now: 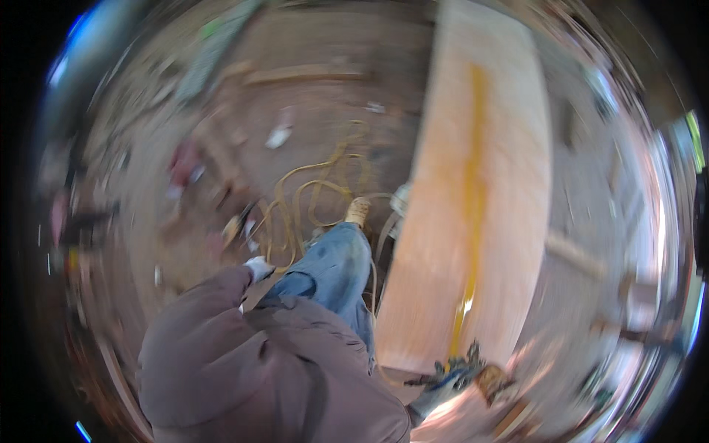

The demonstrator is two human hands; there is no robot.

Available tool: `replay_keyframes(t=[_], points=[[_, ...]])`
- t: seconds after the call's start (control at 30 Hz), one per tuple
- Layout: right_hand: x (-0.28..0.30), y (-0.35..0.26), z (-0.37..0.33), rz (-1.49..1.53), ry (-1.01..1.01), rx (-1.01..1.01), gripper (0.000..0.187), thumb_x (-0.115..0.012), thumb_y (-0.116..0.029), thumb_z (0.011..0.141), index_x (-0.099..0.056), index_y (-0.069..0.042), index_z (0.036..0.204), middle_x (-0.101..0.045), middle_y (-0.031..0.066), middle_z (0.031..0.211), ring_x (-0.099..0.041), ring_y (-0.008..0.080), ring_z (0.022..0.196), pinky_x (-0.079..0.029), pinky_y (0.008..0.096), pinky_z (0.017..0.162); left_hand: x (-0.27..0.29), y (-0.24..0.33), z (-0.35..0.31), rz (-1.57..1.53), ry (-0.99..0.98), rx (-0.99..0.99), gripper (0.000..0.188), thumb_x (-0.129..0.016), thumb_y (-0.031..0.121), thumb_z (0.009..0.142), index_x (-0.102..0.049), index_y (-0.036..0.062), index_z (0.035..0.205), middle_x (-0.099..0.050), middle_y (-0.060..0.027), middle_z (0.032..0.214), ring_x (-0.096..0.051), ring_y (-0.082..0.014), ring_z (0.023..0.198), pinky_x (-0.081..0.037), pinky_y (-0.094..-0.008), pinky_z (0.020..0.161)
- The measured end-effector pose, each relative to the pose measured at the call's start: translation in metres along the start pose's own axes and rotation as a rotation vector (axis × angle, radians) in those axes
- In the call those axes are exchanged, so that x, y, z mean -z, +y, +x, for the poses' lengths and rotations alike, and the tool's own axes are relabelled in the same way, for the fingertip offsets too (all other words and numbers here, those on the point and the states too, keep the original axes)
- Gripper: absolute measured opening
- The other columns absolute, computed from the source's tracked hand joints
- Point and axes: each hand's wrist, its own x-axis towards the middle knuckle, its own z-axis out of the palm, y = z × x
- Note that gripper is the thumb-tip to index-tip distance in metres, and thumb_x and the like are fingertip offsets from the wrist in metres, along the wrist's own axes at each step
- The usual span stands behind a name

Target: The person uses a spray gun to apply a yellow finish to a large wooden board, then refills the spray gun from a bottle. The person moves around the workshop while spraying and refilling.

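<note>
A long pale wooden board (509,170) runs away from me on the right. Along its top lies the yellow blade of a tape measure (473,192), reaching back to the board's near end. There my right hand (454,373), in a dark patterned glove, is closed around the near end of the tape; the tape's case cannot be made out for certain. A brownish, blurred block-like thing (493,384) sits against this hand. My left hand (258,268), in a whitish glove, hangs beside my left leg near a yellow cord (295,196); its fingers are smeared by motion.
The yellow cord lies in loose loops on the brown dirt floor, close to my shoe (358,212). Wooden strips (306,74) and scraps lie at the far left. A pale piece of timber (576,255) lies right of the board. Much is blurred.
</note>
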Motion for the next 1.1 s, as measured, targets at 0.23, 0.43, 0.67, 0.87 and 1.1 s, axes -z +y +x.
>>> replay_keyframes(t=[0.23,0.43,0.67,0.87,1.1], points=[[-0.15,-0.069,-0.032,-0.243,-0.484,0.048,0.059,-0.061,-0.038,0.107,-0.047,-0.005,0.154,-0.062,0.0168,0.134,-0.064,0.026,0.113,-0.06,0.0408,0.073,-0.016,-0.103,-0.056,-0.482,0.067,0.217,0.059,-0.072,0.053,0.087,-0.072,0.002,0.116,-0.075,-0.0206,0.113,-0.071,-0.0337,0.107,-0.055,-0.0432,0.091],[-0.275,-0.125,-0.054,-0.398,-0.874,0.175,0.062,-0.062,-0.039,0.106,-0.043,-0.008,0.157,-0.06,0.0182,0.138,-0.063,0.029,0.115,-0.058,0.0461,0.079,-0.012,-0.1,-0.084,-0.789,0.205,0.39,0.064,-0.073,0.053,0.085,-0.072,-0.0017,0.118,-0.074,-0.0247,0.117,-0.07,-0.0369,0.113,-0.055,-0.0445,0.096],[-0.485,-0.19,-0.122,-0.641,-1.298,0.413,0.067,-0.062,-0.041,0.105,-0.038,-0.012,0.161,-0.058,0.0197,0.142,-0.062,0.0326,0.118,-0.056,0.0522,0.086,-0.024,-0.134,-0.032,-1.427,0.159,0.583,0.042,-0.072,0.044,0.085,-0.078,0.0025,0.085,-0.077,-0.0188,0.09,-0.073,-0.0314,0.085,-0.057,-0.0422,0.076],[-0.624,-0.207,-0.204,-0.694,-1.704,0.587,0.065,-0.061,-0.039,0.106,-0.04,-0.008,0.16,-0.059,0.0181,0.142,-0.062,0.029,0.117,-0.059,0.0475,0.083,-0.044,-0.084,-0.001,-1.384,0.511,0.809,0.04,-0.075,0.046,0.088,-0.078,0.0064,0.094,-0.076,-0.01,0.087,-0.07,-0.0217,0.077,-0.055,-0.0368,0.07],[-0.718,-0.143,-0.302,-0.744,-2.243,0.649,0.055,-0.054,-0.005,0.106,-0.041,0.002,0.159,-0.053,0.0171,0.155,-0.055,0.0265,0.135,-0.045,0.0399,0.113,-0.128,-0.026,-0.07,-1.968,0.663,0.8,0.022,-0.074,0.024,0.097,-0.076,0.0054,0.086,-0.071,-0.004,0.072,-0.063,-0.0136,0.061,-0.05,-0.0326,0.057]])
